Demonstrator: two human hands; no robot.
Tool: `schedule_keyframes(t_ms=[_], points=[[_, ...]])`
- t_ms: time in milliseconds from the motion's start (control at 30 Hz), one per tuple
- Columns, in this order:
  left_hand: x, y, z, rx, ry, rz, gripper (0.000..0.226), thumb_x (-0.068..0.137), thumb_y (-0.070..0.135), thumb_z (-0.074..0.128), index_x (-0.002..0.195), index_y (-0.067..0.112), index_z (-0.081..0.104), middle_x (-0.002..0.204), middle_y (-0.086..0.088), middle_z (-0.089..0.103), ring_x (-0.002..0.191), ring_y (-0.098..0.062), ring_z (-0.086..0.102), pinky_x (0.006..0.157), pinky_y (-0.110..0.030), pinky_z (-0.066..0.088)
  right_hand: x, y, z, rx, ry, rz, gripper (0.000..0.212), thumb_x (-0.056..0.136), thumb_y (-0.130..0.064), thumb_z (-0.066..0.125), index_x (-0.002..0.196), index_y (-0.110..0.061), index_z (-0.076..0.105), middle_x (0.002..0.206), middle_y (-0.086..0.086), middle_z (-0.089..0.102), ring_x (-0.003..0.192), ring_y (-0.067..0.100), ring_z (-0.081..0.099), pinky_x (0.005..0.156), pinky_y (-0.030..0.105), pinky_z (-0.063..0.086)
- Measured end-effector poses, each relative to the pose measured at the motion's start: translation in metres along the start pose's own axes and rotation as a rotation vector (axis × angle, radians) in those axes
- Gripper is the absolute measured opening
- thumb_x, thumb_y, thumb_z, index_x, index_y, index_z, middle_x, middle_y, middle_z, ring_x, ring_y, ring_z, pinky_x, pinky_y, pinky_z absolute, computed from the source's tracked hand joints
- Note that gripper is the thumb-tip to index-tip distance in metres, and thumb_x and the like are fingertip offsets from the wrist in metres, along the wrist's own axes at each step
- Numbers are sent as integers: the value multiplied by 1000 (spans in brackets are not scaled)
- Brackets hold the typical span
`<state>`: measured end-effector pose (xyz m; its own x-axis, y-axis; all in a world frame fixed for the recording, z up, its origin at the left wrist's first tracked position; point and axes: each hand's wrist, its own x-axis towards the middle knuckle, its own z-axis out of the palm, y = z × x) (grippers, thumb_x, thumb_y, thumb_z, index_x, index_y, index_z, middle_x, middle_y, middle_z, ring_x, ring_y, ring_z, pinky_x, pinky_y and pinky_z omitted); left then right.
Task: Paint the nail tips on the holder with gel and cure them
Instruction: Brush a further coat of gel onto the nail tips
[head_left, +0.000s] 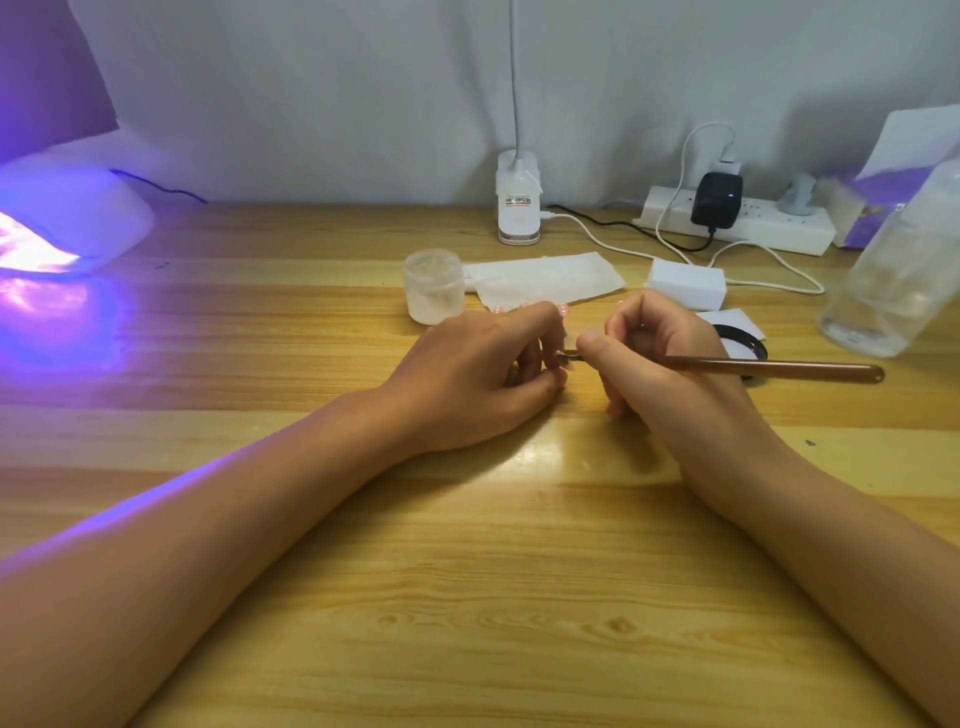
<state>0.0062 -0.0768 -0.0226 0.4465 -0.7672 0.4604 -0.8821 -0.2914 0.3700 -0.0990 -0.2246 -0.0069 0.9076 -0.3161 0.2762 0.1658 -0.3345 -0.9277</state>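
1. The right hand (670, 374) has its grip closed on a brush (769, 370). Thumb and fingers pinch it near the bristle end, and the brown handle trails off to the right.
2. The left hand (467, 379) rests on the worktop (467, 597) with its grip curled tight. It appears to pinch a single nail tip (567, 365) that just shows past the fingers. Whatever carries the tip is hidden.
3. The brush end meets that nail tip between the two hands, so the step in hand looks like painting gel, not curing.
4. More pink nail tips (563, 310) peek out just behind the left knuckles. Their holder is out of sight.
5. A frosted jar (434, 286) stands near, beyond the left hand.
6. The curing lamp (78, 218) glows violet, well apart at far left.
7. The next move likely calls for a steady, thin stroke, then carrying the tip across to the lamp without touching the wet gel.
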Motion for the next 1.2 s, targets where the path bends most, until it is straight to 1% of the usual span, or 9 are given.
schedule_keyframes(t_ms=[100, 267, 367, 500, 733, 833, 933, 1033, 1200], points=[[0, -1, 1, 9, 0, -4, 12, 88, 32, 62, 95, 31, 53, 67, 15, 52, 61, 1, 49, 56, -31, 43, -1, -2, 0, -49, -17, -13, 17, 87, -10, 62, 83, 0, 49, 68, 7, 47, 63, 18, 44, 59, 36, 39], [0, -1, 1, 8, -6, -1, 11, 89, 33, 61, 97, 31, 54, 68, 14, 55, 62, 0, 50, 56, -29, 41, -2, -5, 1, -81, -1, -37, 21, 82, -6, 62, 80, 7, 46, 66, 9, 44, 63, 23, 42, 59, 51, 42], [-1, -1, 1, 4, -1, -6, 12, 89, 31, 63, 95, 33, 53, 67, 14, 54, 62, 2, 49, 56, -27, 38, 0, -2, 1, -48, 17, -13, 17, 85, -7, 61, 80, 3, 48, 66, 7, 46, 62, 19, 44, 55, 42, 42], [-1, 1, 1, 7, 0, -17, 20, 90, 31, 63, 91, 40, 45, 65, 16, 52, 63, 3, 49, 55, -26, 35, 0, 1, 1, 14, 23, 10, 15, 91, -10, 60, 80, -10, 50, 62, 1, 46, 59, 12, 45, 52, 27, 43], [0, -1, 1, 13, -9, -16, 12, 88, 31, 62, 97, 29, 54, 68, 15, 53, 63, 2, 49, 57, -30, 42, -1, 0, 0, -89, -48, -16, 16, 88, -11, 63, 80, -5, 51, 67, 7, 50, 62, 18, 45, 60, 37, 41], [0, -1, 1, 9, -6, -8, 11, 87, 34, 60, 96, 32, 54, 67, 16, 53, 63, 3, 49, 56, -28, 40, -1, -2, 1, -121, -39, -16, 16, 85, -10, 61, 80, -1, 49, 68, 10, 49, 64, 22, 46, 59, 43, 43], [0, -1, 1, 11, -6, -3, 11, 87, 36, 58, 95, 35, 51, 68, 17, 54, 63, 3, 50, 56, -28, 40, -1, -4, 1, -120, -22, -20, 21, 80, -14, 60, 81, 3, 48, 69, 11, 48, 64, 23, 46, 58, 41, 41], [0, -1, 1, 12, -3, 0, 17, 88, 35, 60, 93, 40, 45, 68, 18, 53, 63, 3, 50, 55, -29, 41, -1, -4, 1, -103, 5, -10, 19, 84, -12, 61, 84, 4, 50, 69, 9, 49, 64, 22, 47, 59, 46, 45], [0, -3, 3, 17, 8, -1, 12, 88, 35, 62, 95, 31, 53, 68, 17, 53, 63, 2, 50, 55, -27, 40, -1, -3, 0, -78, 4, -2, 17, 90, -10, 62, 85, 2, 51, 67, 7, 49, 63, 19, 46, 60, 49, 46]])
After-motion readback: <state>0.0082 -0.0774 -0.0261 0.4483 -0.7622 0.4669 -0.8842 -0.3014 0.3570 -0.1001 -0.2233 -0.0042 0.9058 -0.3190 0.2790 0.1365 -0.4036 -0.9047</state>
